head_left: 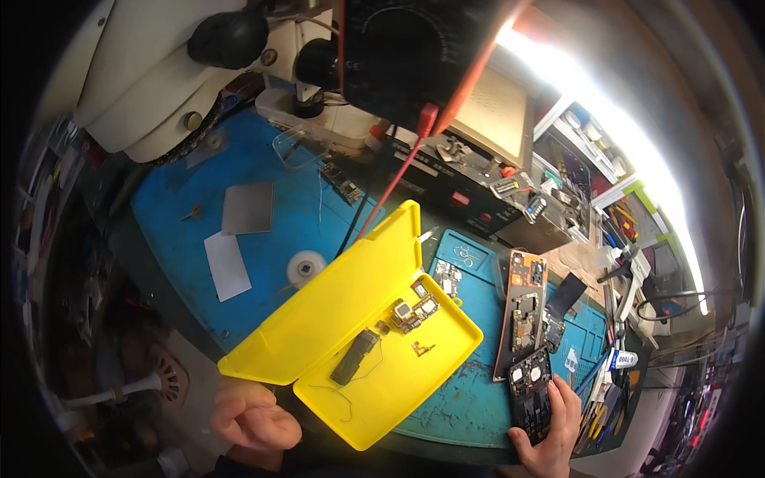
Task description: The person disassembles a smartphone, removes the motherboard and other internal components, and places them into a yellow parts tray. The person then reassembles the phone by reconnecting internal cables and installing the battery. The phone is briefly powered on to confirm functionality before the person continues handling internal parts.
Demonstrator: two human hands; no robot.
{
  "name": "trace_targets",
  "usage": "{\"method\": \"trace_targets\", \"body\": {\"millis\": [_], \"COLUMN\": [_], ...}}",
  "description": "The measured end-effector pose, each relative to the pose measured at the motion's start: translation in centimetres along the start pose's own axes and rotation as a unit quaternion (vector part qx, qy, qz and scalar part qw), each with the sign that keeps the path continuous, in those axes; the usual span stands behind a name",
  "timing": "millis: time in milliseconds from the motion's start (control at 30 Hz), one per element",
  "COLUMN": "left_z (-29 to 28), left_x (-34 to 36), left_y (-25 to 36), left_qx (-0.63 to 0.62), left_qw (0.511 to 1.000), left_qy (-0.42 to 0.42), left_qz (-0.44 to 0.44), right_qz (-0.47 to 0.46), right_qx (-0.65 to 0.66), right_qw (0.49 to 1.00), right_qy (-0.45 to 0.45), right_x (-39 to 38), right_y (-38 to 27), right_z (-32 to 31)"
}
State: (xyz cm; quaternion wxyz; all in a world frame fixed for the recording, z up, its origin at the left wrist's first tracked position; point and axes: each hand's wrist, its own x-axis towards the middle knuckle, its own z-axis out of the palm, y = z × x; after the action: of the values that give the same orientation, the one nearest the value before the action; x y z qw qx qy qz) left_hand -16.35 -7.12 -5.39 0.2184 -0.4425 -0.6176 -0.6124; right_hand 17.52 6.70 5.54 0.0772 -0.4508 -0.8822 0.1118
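My right hand [554,422] grips an opened black phone body [529,402] at its right side, with bare inner parts showing at the top end. Next to the front edge of a yellow plastic box [398,390], my left hand [255,418] is closed with curled fingers; anything inside them is hidden. The box lies with its lid [319,311] raised on the left. Inside it are a dark oblong part [355,357], a small circuit board with a camera module [413,312], a small gold-coloured piece [422,348] and thin wire.
An orange-trimmed phone shell with a board [524,307] lies beyond my right hand. A blue mat [175,215] holds a grey plate [248,209], white paper [227,266] and a white spool [305,269]. A microscope [151,95] and black instrument [406,64] overhang the back; tools crowd the right.
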Motion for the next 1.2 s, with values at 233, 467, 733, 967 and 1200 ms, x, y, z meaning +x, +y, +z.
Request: {"method": "trace_targets", "body": {"millis": [233,467,733,967,1200], "left_z": [0.2,-0.2,1.1,2.6,4.3], "left_x": [-0.3,0.8,2.7,5.0,5.5], "left_y": [0.3,1.5,7.1,8.5,8.9], "left_qx": [-0.041,0.0,-0.02,0.097,0.128], "left_qw": [0.997,0.999,0.987,0.955,0.949], "left_qy": [-0.004,0.042,-0.158,-0.281,-0.29], "left_qz": [-0.058,0.021,0.025,-0.016,-0.006], "right_qz": [-0.019,-0.009,0.061,-0.025,-0.027], "right_qx": [-0.029,0.067,0.444,0.524,0.558], "right_qw": [0.995,0.991,0.893,0.851,0.829], "right_qy": [0.091,0.118,0.05,0.008,-0.027], "right_x": [0.4,-0.9,0.9,3.8,3.2], "right_y": [0.0,1.7,3.6,5.9,7.4], "right_z": [0.9,0.2,-2.7,-1.0,-0.2]}}
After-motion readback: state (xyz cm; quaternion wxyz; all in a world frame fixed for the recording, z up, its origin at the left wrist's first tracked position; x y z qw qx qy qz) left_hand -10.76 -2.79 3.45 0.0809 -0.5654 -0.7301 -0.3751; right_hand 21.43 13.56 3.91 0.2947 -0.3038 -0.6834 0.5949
